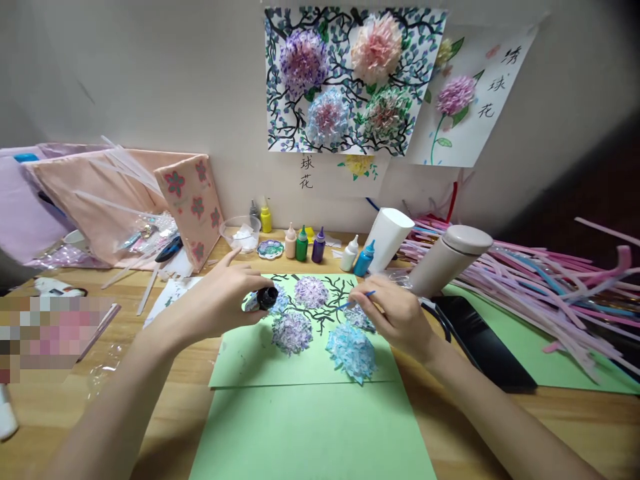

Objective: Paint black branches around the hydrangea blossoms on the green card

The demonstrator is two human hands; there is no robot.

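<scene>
My left hand point(227, 297) is closed around a small black paint bottle point(267, 297), its open mouth tilted toward the right. A thin blue paintbrush point(350, 303) is pinched in my right hand point(393, 310), its tip pointing down and left at the paper. Beneath both hands lies a green sheet of paper point(245, 367) with black painted branches point(323, 320). Fluffy paper flowers sit on it: a light blue flower point(353, 352) near my right hand, a lilac flower point(292, 333), another lilac flower point(311, 292) and others partly hidden by my hands.
Behind the paper stand several paint bottles point(301, 245), a plastic cup point(240, 233) and a white cylinder point(393, 233). To the right are a tumbler point(450, 257), a black phone point(485, 343) and many pipe cleaners point(545, 293). A pink fabric box point(195, 207) and a glue gun point(57, 288) are left.
</scene>
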